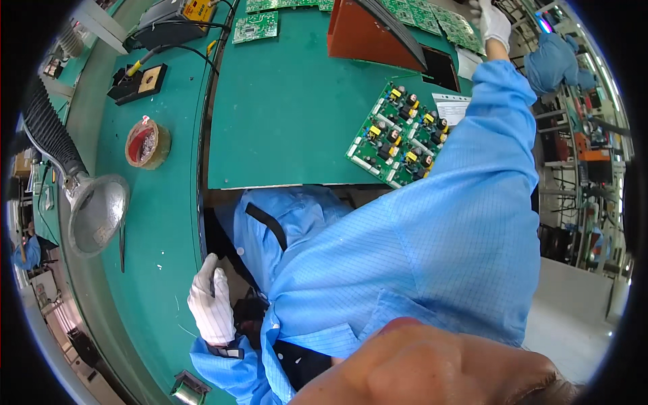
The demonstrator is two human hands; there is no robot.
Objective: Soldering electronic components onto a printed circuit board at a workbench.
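Observation:
My left hand [212, 302], in a white striped glove, rests at the edge of the left green bench [152, 223]. Its fingers are loosely bent and slightly apart, with nothing seen in them. Far out to the upper right reaches my right hand [495, 25], also gloved in white. Its fingers are spread beside a row of green circuit boards [455, 28], and the picture's rim cuts part of it off. Near my right sleeve lies a panel of circuit boards [398, 138] fitted with yellow, black and white components; the sleeve hides its right side.
A reddish-brown wedge-shaped stand [368, 40] is on the green mat [283, 115], near a printed paper [451, 108]. The left bench holds a soldering iron stand [138, 82], a tape roll [147, 144] and a solder spool [189, 389]. A fume hose nozzle [98, 209] overhangs it.

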